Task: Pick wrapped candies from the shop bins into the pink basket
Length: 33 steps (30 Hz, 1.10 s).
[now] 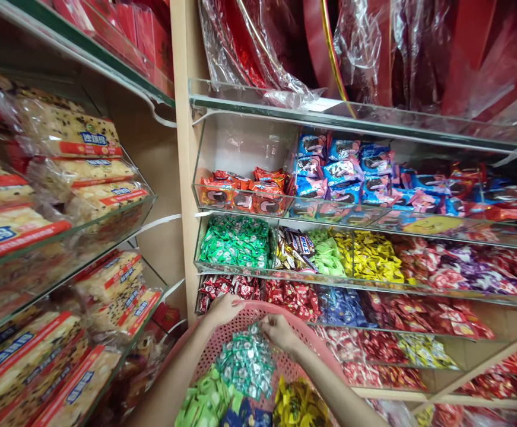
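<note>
One left hand [226, 309] clamps a pink, round, perforated plastic basket [207, 347] at bottom centre; the right hand [279, 332] curls closed over shiny green-wrapped candies [246, 363] inside, any hold unclear. A slipping rim grip could spill them.

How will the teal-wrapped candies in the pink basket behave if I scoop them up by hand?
The teal-wrapped candies should each feel light, being small. They may slip over one another, since their wrappers look shiny. The loose heap could slump toward the yellow-wrapped candies, as no divider shows between them.
</note>
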Each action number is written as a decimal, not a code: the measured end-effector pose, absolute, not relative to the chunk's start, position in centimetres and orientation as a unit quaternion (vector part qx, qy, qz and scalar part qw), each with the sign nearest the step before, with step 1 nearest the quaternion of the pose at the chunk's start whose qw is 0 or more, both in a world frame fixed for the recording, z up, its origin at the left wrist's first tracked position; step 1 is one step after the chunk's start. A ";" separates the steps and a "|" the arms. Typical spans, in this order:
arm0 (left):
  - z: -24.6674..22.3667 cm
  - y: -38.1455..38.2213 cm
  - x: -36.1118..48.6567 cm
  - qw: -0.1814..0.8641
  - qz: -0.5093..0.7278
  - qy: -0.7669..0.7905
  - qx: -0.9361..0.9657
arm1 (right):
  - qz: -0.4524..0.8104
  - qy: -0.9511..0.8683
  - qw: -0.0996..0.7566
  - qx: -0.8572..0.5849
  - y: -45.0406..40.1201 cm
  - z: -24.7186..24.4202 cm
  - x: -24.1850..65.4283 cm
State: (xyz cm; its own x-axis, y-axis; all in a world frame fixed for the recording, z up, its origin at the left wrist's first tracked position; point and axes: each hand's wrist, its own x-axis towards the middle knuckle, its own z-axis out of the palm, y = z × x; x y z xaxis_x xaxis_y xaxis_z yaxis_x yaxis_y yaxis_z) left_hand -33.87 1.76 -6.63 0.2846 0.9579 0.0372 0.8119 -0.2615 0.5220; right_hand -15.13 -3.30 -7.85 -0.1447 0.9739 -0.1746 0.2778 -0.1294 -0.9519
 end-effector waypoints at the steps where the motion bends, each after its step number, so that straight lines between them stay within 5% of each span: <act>1: -6.6 1.8 -33.9 0.206 0.173 0.574 0.774 | 0.505 -0.550 0.344 -0.569 -3.2 -8.3 -15.2; 17: -5.8 1.4 -33.7 0.197 0.162 0.584 0.771 | 0.583 -0.447 0.262 -0.626 -4.9 -10.5 -17.3; 33: -5.2 1.0 -33.5 0.193 0.152 0.590 0.769 | 0.628 -0.382 0.322 -0.596 -4.1 -10.7 -17.0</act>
State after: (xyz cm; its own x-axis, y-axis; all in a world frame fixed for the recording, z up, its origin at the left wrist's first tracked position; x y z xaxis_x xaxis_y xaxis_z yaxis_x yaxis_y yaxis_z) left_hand -33.54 0.99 -5.22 0.2577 0.9662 0.0054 0.8492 -0.2292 0.4758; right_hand -16.97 -4.15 -10.70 -0.0818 0.8606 -0.5027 0.0501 -0.5002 -0.8645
